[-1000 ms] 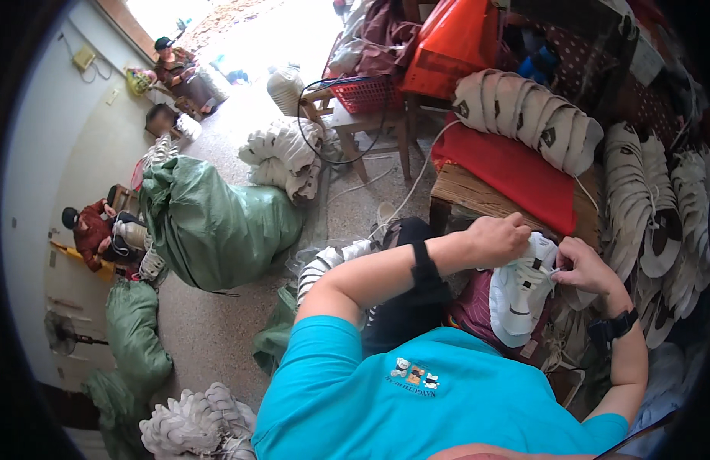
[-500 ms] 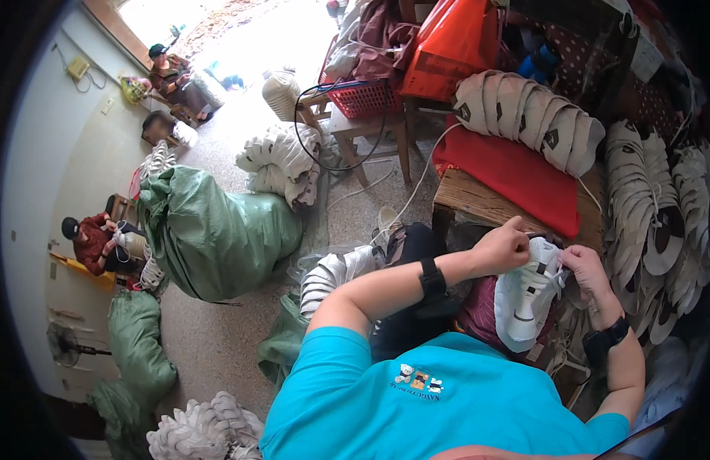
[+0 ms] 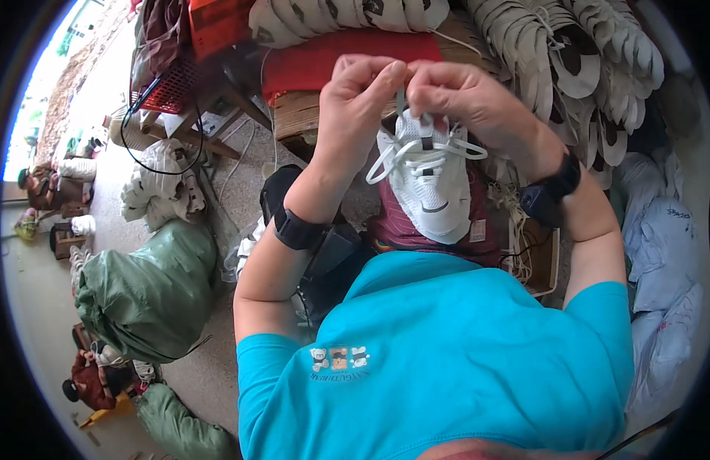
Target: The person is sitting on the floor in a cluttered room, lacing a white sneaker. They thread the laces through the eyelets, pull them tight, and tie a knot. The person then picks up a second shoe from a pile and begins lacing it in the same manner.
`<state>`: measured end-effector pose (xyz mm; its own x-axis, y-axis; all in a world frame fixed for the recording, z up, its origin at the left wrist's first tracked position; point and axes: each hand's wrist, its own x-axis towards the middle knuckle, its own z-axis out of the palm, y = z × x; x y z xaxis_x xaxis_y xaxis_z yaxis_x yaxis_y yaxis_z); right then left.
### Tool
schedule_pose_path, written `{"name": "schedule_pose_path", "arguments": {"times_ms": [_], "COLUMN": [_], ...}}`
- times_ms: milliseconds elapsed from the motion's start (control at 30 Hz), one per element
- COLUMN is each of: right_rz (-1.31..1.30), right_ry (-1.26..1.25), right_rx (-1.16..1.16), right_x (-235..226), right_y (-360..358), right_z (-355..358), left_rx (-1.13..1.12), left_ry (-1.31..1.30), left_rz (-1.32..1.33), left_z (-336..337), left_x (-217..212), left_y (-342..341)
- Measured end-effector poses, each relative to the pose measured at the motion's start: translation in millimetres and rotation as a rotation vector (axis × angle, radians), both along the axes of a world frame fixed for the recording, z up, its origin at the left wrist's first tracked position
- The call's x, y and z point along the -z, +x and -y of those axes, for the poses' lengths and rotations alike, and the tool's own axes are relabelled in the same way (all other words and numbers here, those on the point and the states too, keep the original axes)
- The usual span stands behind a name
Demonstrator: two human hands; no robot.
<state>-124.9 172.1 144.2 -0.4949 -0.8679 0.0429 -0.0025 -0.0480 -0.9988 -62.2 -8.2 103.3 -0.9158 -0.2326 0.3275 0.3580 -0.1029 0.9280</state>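
Note:
A white sneaker lies toe toward me on a maroon cloth over my lap. White shoelaces cross its front, with loops sticking out on both sides. Above the shoe's collar end, my left hand and my right hand meet fingertip to fingertip, both pinched closed. A pale flat lace strand runs from the shoe up to the pinched fingers. Which fingers grip which part of the strand is partly hidden. Neither hand touches the shoe's toe.
Ahead stands a wooden bench with red cloth and a row of stacked shoe uppers. More uppers hang in bundles at right. A green sack sits on the floor at left; a co-worker sits beyond it.
My view has swung right, so the shoe appears nearer the middle. My hands have come from either side of the shoe to meet above its collar end, a lace strand drawn up between them.

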Motion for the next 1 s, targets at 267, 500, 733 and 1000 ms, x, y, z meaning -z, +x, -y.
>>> {"name": "schedule_pose_path", "arguments": {"times_ms": [267,500,733,1000], "right_rz": [-0.141,-0.293,-0.760,-1.318], "right_ry": [-0.038,-0.013,0.164,0.131], "right_rx": [-0.045,0.311,0.413,0.133], "right_x": [12.4,24.2,32.7,82.5], "right_y": [1.6,5.6,16.2,27.4], "right_z": [-3.8,1.3,-18.6,-5.1], "left_rx": [0.530,0.584,0.297,0.128], "left_ry": [-0.314,-0.187,0.149,0.377], "left_rz": [0.320,0.321,0.326,0.335], "left_z": [7.1,-15.0,1.8,-2.6], "left_x": [26.5,35.1,43.8,43.9], "left_y": [3.9,8.7,8.3,11.4]}}
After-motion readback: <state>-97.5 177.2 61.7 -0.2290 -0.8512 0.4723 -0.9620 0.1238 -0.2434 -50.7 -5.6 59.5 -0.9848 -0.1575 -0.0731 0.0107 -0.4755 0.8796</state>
